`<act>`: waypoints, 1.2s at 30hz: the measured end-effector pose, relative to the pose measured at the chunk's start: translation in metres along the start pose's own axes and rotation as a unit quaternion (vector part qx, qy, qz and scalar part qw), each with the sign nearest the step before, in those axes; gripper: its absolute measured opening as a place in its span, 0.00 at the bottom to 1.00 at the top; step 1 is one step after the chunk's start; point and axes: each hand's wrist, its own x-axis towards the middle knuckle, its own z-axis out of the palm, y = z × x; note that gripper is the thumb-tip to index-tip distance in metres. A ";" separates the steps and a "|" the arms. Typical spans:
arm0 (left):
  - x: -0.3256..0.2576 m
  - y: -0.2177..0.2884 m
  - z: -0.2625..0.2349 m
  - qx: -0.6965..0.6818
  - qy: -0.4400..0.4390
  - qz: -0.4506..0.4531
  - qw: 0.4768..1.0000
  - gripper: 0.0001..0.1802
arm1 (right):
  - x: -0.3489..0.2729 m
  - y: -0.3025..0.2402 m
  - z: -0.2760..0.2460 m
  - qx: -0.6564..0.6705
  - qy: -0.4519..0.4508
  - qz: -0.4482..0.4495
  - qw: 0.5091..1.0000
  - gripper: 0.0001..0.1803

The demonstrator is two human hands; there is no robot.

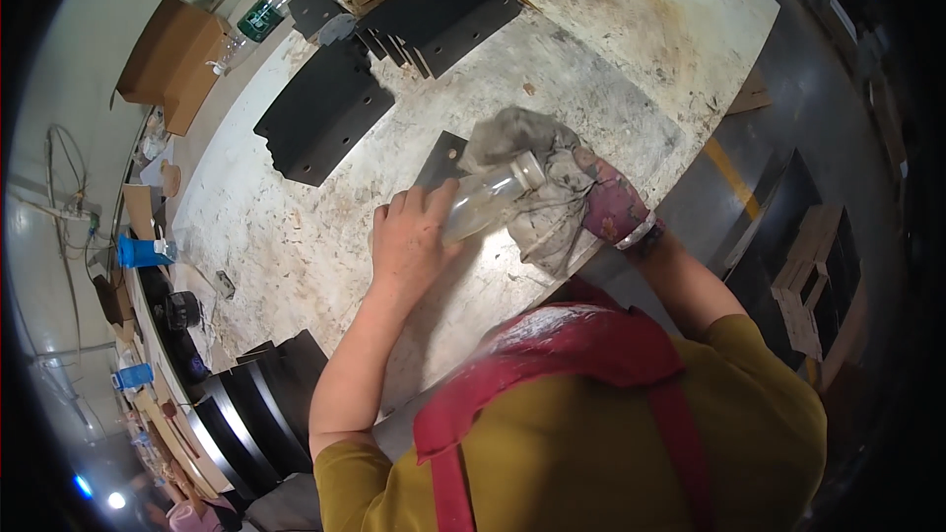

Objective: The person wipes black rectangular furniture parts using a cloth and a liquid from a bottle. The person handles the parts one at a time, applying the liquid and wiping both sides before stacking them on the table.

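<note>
My bare left hand [410,244] is wrapped round a clear plastic bottle [481,203], which lies tilted with its neck pointing up and to the right. The whitish neck end of the bottle rests against a crumpled grey rag [547,229]. Gripping that stained rag from its right side is my right hand [617,203], in a patterned dark-red glove; the rag hides most of its fingertips. Just behind the bottle, a dark flat plate [439,162] with a hole near its corner lies on the worktable [325,236], partly covered by bottle and rag.
Farther back lie a dark notched plate [323,116] and a stack of similar plates [448,15]. An open cardboard box [177,59] and a green bottle [260,20] are at the far left. Black curved panels [261,409] stand at lower left; the table's edge runs along the right.
</note>
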 end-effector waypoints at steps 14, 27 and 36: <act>0.035 0.014 -0.025 0.242 -0.044 0.097 0.964 0.37 | -0.029 0.014 -0.100 -0.147 0.175 -0.093 0.969 0.30; -0.009 -0.007 0.007 0.067 -0.050 0.064 0.994 0.43 | 0.004 0.043 -0.048 0.243 -0.002 0.074 0.967 0.25; -0.040 -0.116 -0.020 -0.036 0.306 -0.123 0.943 0.34 | 0.021 0.044 -0.061 0.062 0.137 0.034 0.988 0.25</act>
